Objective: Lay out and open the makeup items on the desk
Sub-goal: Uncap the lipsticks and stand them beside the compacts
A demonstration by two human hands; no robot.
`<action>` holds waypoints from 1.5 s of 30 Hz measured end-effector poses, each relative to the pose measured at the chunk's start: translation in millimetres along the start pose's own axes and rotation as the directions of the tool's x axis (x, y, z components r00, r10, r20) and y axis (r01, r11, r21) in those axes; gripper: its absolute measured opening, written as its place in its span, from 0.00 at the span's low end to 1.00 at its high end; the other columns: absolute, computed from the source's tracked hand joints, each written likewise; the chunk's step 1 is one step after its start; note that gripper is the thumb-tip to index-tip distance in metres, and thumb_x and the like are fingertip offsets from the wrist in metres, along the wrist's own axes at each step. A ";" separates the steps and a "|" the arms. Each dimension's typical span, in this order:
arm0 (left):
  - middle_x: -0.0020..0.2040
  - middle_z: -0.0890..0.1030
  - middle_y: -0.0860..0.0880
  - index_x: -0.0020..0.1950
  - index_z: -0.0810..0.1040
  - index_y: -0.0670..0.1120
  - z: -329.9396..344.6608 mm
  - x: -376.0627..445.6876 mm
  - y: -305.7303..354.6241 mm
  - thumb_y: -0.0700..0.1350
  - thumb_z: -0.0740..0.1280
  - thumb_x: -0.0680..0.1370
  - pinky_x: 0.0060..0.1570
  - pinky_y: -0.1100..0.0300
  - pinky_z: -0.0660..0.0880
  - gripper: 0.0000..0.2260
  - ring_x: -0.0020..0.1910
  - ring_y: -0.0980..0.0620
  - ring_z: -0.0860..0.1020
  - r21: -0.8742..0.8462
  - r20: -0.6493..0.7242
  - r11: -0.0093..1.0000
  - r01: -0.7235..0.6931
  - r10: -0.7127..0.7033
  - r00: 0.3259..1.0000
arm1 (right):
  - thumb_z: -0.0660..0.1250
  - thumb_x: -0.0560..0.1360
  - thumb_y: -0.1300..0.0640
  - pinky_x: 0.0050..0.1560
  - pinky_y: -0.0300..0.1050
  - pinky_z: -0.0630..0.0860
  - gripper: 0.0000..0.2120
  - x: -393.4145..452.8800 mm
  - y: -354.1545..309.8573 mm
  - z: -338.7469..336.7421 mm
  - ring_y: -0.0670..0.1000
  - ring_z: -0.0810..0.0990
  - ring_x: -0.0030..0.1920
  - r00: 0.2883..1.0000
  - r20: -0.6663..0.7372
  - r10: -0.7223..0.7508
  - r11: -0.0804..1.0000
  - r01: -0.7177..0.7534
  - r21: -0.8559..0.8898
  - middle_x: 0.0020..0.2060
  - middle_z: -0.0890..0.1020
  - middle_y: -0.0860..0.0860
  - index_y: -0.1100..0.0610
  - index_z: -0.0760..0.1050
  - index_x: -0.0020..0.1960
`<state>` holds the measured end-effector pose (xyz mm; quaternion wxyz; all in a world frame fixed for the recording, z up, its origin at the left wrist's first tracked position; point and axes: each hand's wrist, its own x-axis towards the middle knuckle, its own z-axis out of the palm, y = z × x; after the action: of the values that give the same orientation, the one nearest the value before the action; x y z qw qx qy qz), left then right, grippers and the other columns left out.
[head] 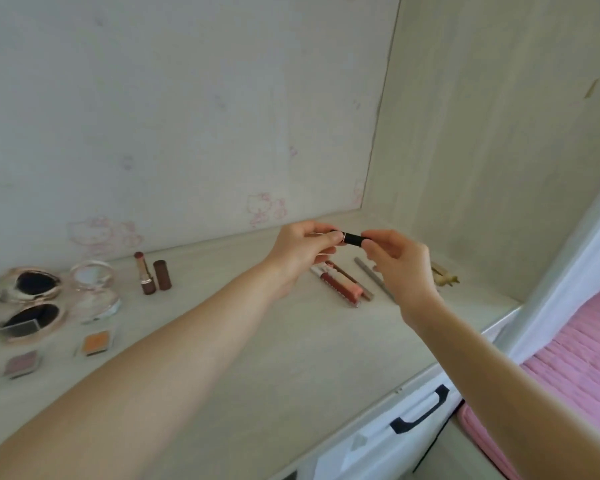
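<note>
Pale wood-grain covers the table (291, 358) under my arms, and the wall behind it carries faint pink cartoon cats. Nearest me on the right, a black drawer handle (420, 409) shows below the table edge, with pink bedding (575, 358) beyond it. On the near left lie two small square eyeshadow pans, a mauve one (21, 362) and an orange one (96, 342). Just behind them sit an open round compact (28, 299) (its two halves look dark) and a clear-lidded powder case (96, 289). Farther back, an uncapped lipstick (144, 274) stands upright with its brown cap (162, 275) upright just beside it.

In the middle, held above the table, is a short black tube (351, 238) with a thin ring near its left end. My left hand (300, 252) pinches its left end between thumb and curled fingers; my right hand (397, 261) pinches the right end the same way. I cannot tell whether the cap has parted from the body. Below my hands on the table lie a pinkish lip gloss tube (342, 285), a brown pencil (347, 275) and a grey pencil (371, 273), close together. At the far right rests a small yellowish clip (445, 277).
</note>
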<state>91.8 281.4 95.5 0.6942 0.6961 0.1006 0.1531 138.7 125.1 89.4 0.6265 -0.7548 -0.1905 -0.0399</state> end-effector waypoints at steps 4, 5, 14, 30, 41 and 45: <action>0.47 0.85 0.45 0.49 0.81 0.45 -30.4 -41.1 1.7 0.40 0.71 0.75 0.54 0.57 0.78 0.03 0.45 0.52 0.81 0.046 -0.037 0.999 -0.007 0.009 0.999 | 0.67 0.77 0.59 0.42 0.35 0.75 0.07 -26.9 -9.7 24.5 0.40 0.81 0.40 0.998 0.053 0.046 0.991 -0.052 0.120 0.43 0.83 0.46 0.50 0.79 0.53; 0.49 0.85 0.43 0.49 0.81 0.44 -38.1 -52.3 2.1 0.40 0.71 0.75 0.52 0.58 0.78 0.04 0.45 0.52 0.81 0.063 -0.048 0.998 -0.003 0.006 0.999 | 0.67 0.77 0.58 0.39 0.33 0.75 0.07 -33.9 -12.2 30.9 0.41 0.81 0.39 0.996 0.068 0.059 0.987 -0.069 0.147 0.42 0.84 0.46 0.51 0.79 0.53; 0.45 0.85 0.47 0.52 0.82 0.46 -103.9 -155.4 -10.8 0.42 0.74 0.72 0.57 0.51 0.77 0.09 0.49 0.49 0.82 0.296 -0.093 0.954 0.043 -0.016 0.996 | 0.70 0.74 0.57 0.39 0.37 0.74 0.03 -105.8 -33.5 93.8 0.41 0.80 0.40 0.970 0.233 0.067 0.971 -0.117 0.210 0.38 0.83 0.44 0.50 0.81 0.45; 0.45 0.86 0.50 0.56 0.78 0.49 -194.7 -256.9 -28.8 0.40 0.62 0.79 0.52 0.59 0.77 0.09 0.49 0.51 0.82 0.370 -0.130 0.922 0.116 -0.072 0.989 | 0.73 0.71 0.53 0.41 0.38 0.75 0.10 -195.1 -55.9 202.8 0.40 0.79 0.36 0.876 0.465 0.128 0.944 -0.252 0.215 0.36 0.83 0.48 0.57 0.77 0.49; 0.44 0.82 0.51 0.51 0.78 0.50 -219.7 -267.5 -55.2 0.47 0.63 0.80 0.47 0.54 0.75 0.04 0.43 0.52 0.79 0.587 -0.298 0.804 0.098 0.101 0.949 | 0.70 0.73 0.64 0.41 0.29 0.73 0.05 -220.2 -53.8 226.6 0.40 0.80 0.37 0.838 0.544 -0.039 0.953 -0.132 0.272 0.38 0.84 0.48 0.58 0.82 0.47; 0.44 0.74 0.52 0.57 0.73 0.48 -215.8 -269.0 -62.8 0.46 0.58 0.82 0.46 0.62 0.66 0.07 0.49 0.55 0.69 0.777 -0.235 0.629 -0.005 0.297 0.925 | 0.71 0.72 0.63 0.46 0.35 0.76 0.07 -222.5 -48.1 228.4 0.44 0.79 0.43 0.820 0.560 -0.114 0.965 -0.042 0.258 0.42 0.84 0.46 0.53 0.82 0.47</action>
<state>-230.7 389.5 10.8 0.2906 0.8916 0.2146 0.2729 -123.9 298.5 19.3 0.6328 -0.6399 -0.3870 0.2010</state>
